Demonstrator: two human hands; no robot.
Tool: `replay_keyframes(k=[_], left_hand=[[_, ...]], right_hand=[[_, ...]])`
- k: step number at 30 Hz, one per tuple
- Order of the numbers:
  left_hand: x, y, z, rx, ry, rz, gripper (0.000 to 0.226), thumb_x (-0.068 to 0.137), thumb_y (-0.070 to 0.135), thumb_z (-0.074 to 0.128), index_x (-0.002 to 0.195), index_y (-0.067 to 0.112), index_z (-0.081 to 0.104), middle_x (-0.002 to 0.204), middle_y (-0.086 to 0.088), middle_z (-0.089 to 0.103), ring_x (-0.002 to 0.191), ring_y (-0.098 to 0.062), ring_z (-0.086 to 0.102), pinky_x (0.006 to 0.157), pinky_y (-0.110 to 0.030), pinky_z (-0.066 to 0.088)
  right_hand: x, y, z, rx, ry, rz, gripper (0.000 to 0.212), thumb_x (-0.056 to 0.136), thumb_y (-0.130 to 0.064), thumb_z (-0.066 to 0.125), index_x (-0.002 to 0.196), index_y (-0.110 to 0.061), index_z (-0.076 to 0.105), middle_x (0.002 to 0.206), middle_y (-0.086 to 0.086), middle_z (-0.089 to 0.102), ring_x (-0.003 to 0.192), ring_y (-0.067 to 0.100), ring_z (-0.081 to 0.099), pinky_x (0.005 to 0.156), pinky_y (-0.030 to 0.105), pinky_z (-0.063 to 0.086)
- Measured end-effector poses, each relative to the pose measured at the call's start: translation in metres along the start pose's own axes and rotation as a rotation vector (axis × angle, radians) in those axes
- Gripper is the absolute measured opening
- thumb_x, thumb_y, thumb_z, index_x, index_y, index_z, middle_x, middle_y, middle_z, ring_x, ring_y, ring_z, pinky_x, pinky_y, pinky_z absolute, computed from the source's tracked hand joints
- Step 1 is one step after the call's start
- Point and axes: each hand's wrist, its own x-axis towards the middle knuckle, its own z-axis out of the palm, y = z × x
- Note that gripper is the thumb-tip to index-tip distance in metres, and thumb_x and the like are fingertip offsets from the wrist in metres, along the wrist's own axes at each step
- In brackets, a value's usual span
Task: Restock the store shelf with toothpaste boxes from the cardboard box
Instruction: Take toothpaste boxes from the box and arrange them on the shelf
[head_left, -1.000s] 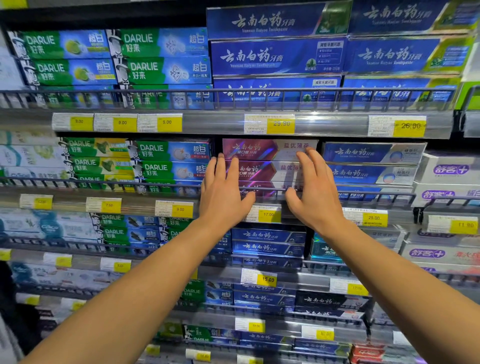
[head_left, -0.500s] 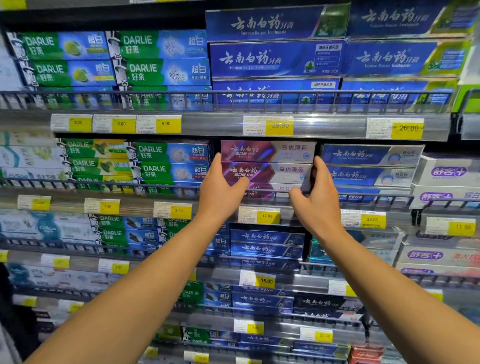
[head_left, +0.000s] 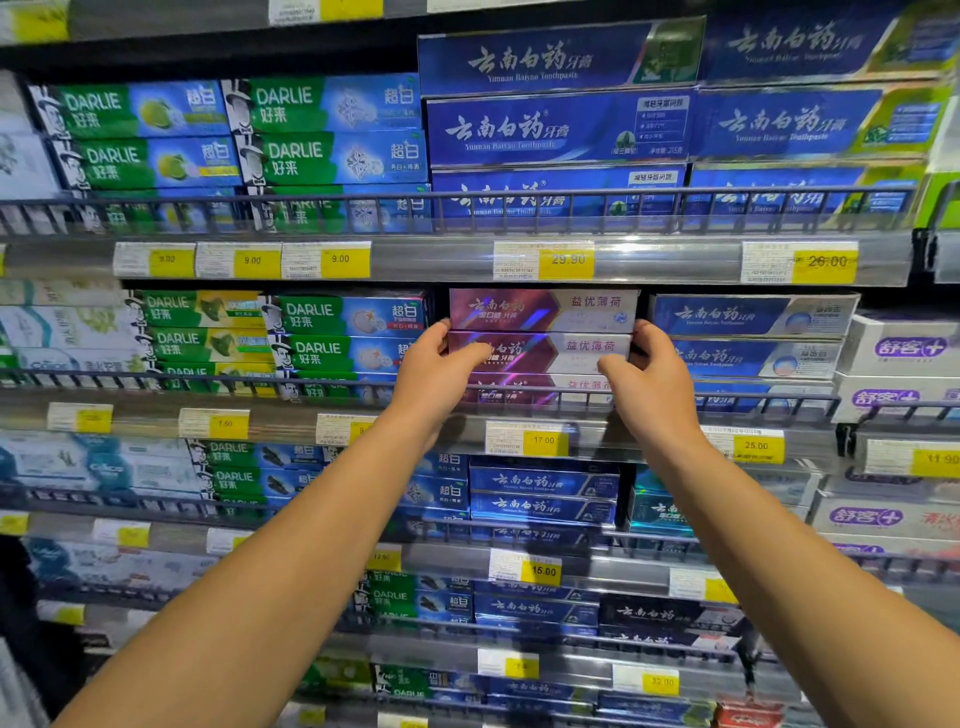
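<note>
Both forearms are bare from the fingers back to the frame edge; left hand (head_left: 434, 371) and right hand (head_left: 652, 382) wear nothing.

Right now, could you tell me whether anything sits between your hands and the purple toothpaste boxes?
Nothing visible does: the left hand and right hand already grip the ends of the purple toothpaste boxes, above the wire rail.
</note>
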Motion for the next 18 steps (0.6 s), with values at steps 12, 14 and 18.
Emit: replay_keyframes(k=[12, 14, 18], left_hand=[[0.0025, -0.0071, -0.0069, -0.087, -0.074, 0.007, 0.086, 0.064, 0.038, 0.071, 0.143, 0.022, 0.041, 0.135, 0.007, 0.055, 0.12, -0.009, 0.054, 0.102, -0.034, 0.042], [0.0018, -0.0083, -0.0082, -0.093, -0.085, 0.013, 0.086, 0.065, 0.036, 0.071, 0.144, 0.022, 0.039, 0.137, 0.008, 0.054, 0.122, -0.008, 0.053, 0.104, -0.034, 0.041], [-0.0026, -0.0062, -0.0099, -0.101, -0.098, 0.034, 0.074, 0.079, 0.022, 0.069, 0.145, 0.019, 0.037, 0.138, 0.009, 0.051, 0.12, -0.005, 0.051, 0.104, -0.032, 0.04]], right_hand=[[-0.0054, -0.0054, -0.0044, 0.033, -0.02, 0.011, 0.038, 0.082, -0.015, 0.056, 0.115, -0.033, 0.059, 0.106, -0.015, 0.068, 0.095, 0.006, 0.064, 0.083, 0.04, 0.055], [-0.0062, -0.0062, -0.0045, 0.043, -0.024, 0.004, 0.038, 0.084, -0.013, 0.056, 0.115, -0.035, 0.057, 0.106, -0.014, 0.067, 0.093, 0.005, 0.063, 0.078, 0.034, 0.054], [-0.0074, -0.0079, -0.0035, 0.051, -0.009, 0.004, 0.041, 0.086, -0.01, 0.057, 0.124, -0.024, 0.055, 0.101, -0.019, 0.062, 0.093, -0.001, 0.061, 0.079, 0.027, 0.052]])
